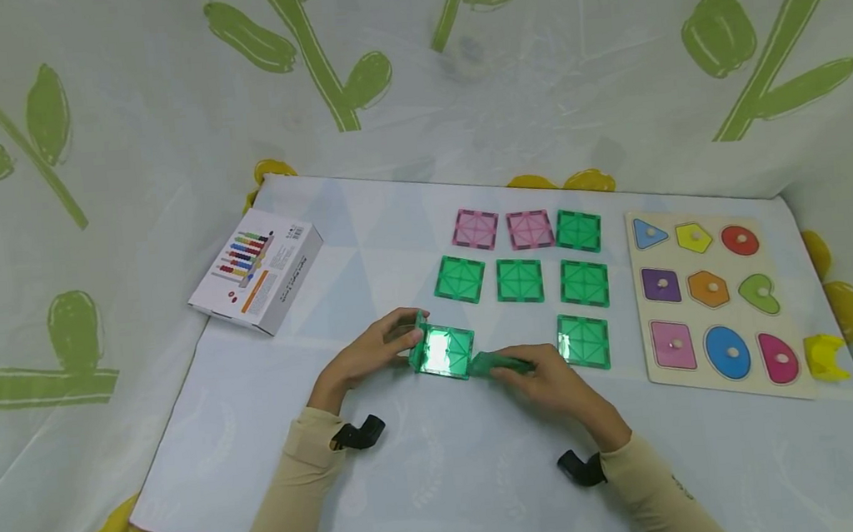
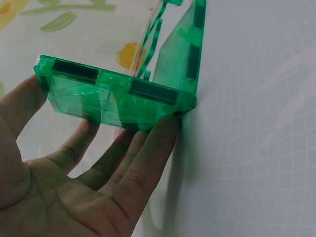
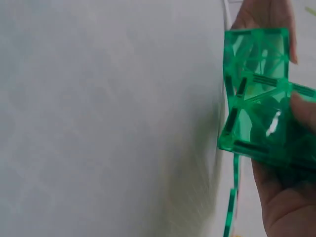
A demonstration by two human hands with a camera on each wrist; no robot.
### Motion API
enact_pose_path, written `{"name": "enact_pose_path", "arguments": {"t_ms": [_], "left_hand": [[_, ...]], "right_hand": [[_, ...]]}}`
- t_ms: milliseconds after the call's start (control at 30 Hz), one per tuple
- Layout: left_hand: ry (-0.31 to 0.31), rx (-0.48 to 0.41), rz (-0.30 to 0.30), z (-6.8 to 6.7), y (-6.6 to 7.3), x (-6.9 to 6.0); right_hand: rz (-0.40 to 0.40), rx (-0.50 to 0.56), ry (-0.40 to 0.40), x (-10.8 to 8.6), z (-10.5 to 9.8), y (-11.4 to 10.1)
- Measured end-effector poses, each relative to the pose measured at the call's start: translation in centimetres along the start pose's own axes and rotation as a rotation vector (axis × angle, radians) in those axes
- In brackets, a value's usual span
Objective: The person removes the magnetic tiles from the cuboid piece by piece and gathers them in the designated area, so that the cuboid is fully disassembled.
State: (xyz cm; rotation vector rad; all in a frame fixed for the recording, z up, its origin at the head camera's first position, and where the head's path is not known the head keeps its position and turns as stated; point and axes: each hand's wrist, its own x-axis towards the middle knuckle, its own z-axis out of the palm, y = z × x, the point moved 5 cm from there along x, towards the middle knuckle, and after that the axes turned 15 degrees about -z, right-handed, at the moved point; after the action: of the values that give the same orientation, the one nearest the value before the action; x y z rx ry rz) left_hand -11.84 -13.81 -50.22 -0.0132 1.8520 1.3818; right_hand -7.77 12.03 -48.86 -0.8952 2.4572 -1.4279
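Observation:
A green translucent magnetic tile [image 1: 446,350] lies flat on the table between the hands. My left hand [image 1: 373,348] holds a second green tile [image 2: 108,94] upright along its left edge, thumb and fingers at the tile's sides. My right hand [image 1: 548,376] pinches a third green tile [image 3: 261,118], tilted, by the flat tile's right edge. Whether those two touch, I cannot tell. Behind the hands lie more flat tiles: pink ones [image 1: 475,229] at the back, and several green ones such as the middle tile [image 1: 519,280].
On the right lies a wooden shape puzzle board [image 1: 673,301] with knobbed pieces, and a yellow crescent-like object [image 1: 826,358] beside it. A white box [image 1: 256,271] with a bead toy pictured stands at the left back. Flowered sheeting [image 1: 533,90] rises behind the table.

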Motion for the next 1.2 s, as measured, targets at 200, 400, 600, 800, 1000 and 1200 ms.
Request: {"name": "enact_pose_path", "arguments": {"t_ms": [200, 400, 600, 800, 1000, 1200], "left_hand": [[-0.004, -0.011, -0.007, 0.0, -0.1, 0.1], [-0.007, -0.015, -0.005, -0.1, -0.2, 0.2], [-0.007, -0.016, -0.001, -0.2, -0.3, 0.2], [-0.010, -0.019, -0.005, -0.1, -0.4, 0.3], [-0.013, -0.010, -0.001, -0.2, -0.3, 0.2], [-0.013, -0.010, -0.003, -0.1, -0.3, 0.1]], "right_hand": [[-0.047, -0.078, 0.136, 0.1, -2.4, 0.0], [-0.109, -0.135, 0.107, 0.5, -3.5, -0.3], [-0.109, -0.204, 0.030, 0.6, -3.4, 0.0], [-0.093, -0.278, -0.006, 0.3, -2.9, 0.6], [-0.116, -0.361, 0.023, 0.1, -2.8, 0.7], [-0.035, -0.346, 0.001, -0.3, -2.3, 1.1]]}}
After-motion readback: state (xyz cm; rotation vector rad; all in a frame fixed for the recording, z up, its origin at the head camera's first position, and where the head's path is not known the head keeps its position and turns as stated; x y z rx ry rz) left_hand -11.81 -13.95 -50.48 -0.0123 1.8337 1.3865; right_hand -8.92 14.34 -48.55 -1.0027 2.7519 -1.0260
